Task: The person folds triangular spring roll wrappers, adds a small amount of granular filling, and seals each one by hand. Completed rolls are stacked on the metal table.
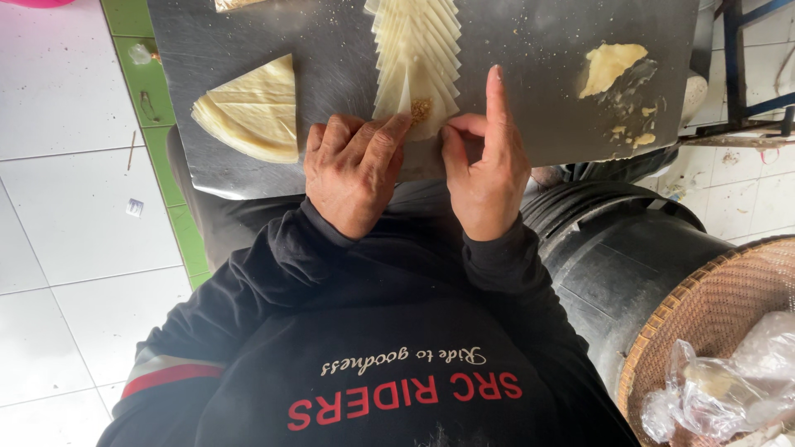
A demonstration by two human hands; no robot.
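As fanned: 2 wrapper stacks, 2 hands.

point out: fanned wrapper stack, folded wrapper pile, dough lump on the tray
fanned wrapper stack [418,50], head view, middle of the fan
folded wrapper pile [252,108], head view, top sheet's centre
dough lump [609,66], head view, its middle

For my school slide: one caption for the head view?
Two hands fold a filled wrapper on a metal board.
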